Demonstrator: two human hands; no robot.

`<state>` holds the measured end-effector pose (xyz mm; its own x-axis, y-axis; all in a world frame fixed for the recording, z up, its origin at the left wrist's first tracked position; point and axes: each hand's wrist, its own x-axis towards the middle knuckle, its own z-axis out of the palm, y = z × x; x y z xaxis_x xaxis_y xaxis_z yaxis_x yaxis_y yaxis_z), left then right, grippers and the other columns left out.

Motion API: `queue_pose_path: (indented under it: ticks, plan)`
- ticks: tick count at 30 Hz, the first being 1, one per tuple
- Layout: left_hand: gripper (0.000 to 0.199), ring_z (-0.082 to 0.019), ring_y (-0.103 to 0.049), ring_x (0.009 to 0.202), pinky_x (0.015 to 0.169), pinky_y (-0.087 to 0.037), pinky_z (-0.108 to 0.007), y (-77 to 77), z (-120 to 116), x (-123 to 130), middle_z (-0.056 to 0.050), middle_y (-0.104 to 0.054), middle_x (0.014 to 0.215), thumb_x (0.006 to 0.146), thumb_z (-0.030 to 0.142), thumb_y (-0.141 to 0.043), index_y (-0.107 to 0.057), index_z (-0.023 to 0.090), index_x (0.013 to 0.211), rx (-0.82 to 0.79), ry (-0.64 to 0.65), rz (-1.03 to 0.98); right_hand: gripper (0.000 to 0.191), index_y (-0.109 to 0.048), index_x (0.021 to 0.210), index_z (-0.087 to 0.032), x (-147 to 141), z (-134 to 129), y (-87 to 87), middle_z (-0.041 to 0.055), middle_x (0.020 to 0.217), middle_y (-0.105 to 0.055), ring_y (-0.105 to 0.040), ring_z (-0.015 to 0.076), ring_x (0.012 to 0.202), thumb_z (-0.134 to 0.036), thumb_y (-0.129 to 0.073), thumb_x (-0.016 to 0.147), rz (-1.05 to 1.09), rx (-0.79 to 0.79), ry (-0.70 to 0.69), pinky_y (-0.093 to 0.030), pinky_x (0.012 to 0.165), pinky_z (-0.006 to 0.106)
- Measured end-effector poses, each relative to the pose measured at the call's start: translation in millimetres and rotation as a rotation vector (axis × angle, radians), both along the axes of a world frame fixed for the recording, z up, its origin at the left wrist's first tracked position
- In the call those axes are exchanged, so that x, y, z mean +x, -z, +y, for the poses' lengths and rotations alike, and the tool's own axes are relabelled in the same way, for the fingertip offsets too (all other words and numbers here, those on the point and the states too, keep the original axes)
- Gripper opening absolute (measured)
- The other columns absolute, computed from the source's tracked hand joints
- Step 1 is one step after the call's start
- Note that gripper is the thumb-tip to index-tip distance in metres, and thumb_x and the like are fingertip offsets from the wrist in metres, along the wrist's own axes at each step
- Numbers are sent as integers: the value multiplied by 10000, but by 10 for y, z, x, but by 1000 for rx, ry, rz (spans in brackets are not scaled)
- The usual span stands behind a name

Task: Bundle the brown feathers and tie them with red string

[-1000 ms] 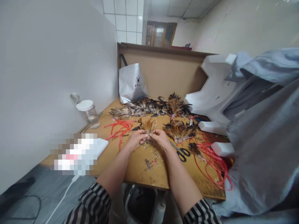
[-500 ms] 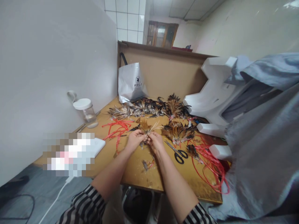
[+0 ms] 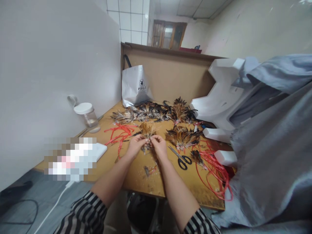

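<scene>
Between my two hands is a small bunch of golden-brown feathers (image 3: 147,129), tips fanned away from me. My left hand (image 3: 135,145) pinches its base from the left with thumb and fingers. From the right, my right hand (image 3: 158,145) pinches the same base, the fingertips of both hands nearly touching. Black-handled scissors (image 3: 181,158) lie spread on the table right of my right hand. A brown feather bundle (image 3: 183,136) rests just beyond them, and a smaller dark bundle (image 3: 197,156) lies to their right. Small feather scraps (image 3: 149,170) sit below my hands.
A long row of feathers (image 3: 148,112) runs along the back of the wooden table (image 3: 180,188), before a silver bag (image 3: 135,86). Red plastic strips (image 3: 119,133) lie left, with a tangle of red strips (image 3: 219,169) right. A lidded jar (image 3: 88,118) stands left; white foam (image 3: 214,97) stands right.
The pale quills that stuck out to the right of the bunch no longer show there. My hands stay together at its base, and the whole view has shifted slightly.
</scene>
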<state>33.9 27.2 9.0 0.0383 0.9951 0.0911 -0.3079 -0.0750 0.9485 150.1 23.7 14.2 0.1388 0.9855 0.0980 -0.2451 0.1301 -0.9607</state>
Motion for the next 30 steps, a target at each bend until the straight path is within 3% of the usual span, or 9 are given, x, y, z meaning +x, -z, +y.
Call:
queue_pose_path:
  ticks: [9, 16, 20, 26, 30]
  plan:
    - [216, -57, -456, 425, 440, -346, -175, -49, -29, 10, 37, -527, 503, 561, 259, -695, -566, 122, 668, 63, -68, 126, 182, -624, 670, -135, 45, -2, -14, -7, 525, -562, -459, 102, 488, -310, -593, 632, -306, 92, 82, -377, 508, 224]
    - [204, -40, -424, 414, 428, -333, -162, -111, -57, -7, 42, -515, 489, 547, 230, -710, -562, 119, 633, 66, -35, 101, 133, -604, 581, -143, 62, 0, -48, -32, 453, -511, -413, 89, 444, -272, -587, 611, -303, 64, 55, -338, 485, 221]
    - [195, -54, -484, 465, 465, -375, -164, -64, -18, -47, 12, -568, 558, 571, 209, -710, -579, 113, 679, -5, 84, -48, 142, -568, 550, -157, 60, -7, -65, -49, 413, -478, -379, 70, 397, -274, -633, 596, -54, 0, -52, -296, 440, 209]
    - [201, -99, -587, 595, 589, -453, -194, -30, -29, -118, -42, -628, 676, 597, 153, -693, -612, 97, 773, -120, 453, -325, 173, -582, 567, -149, 138, -75, -126, -22, 492, -542, -421, 59, 440, -265, -711, 562, 192, -18, -440, -307, 464, 199]
    - [200, -114, -599, 617, 629, -468, -223, -24, -26, -128, -46, -636, 686, 604, 146, -690, -618, 103, 785, -98, 485, -339, 191, -592, 578, -148, 152, -57, -92, -21, 487, -537, -418, 57, 438, -283, -725, 558, 200, -49, -471, -304, 455, 197]
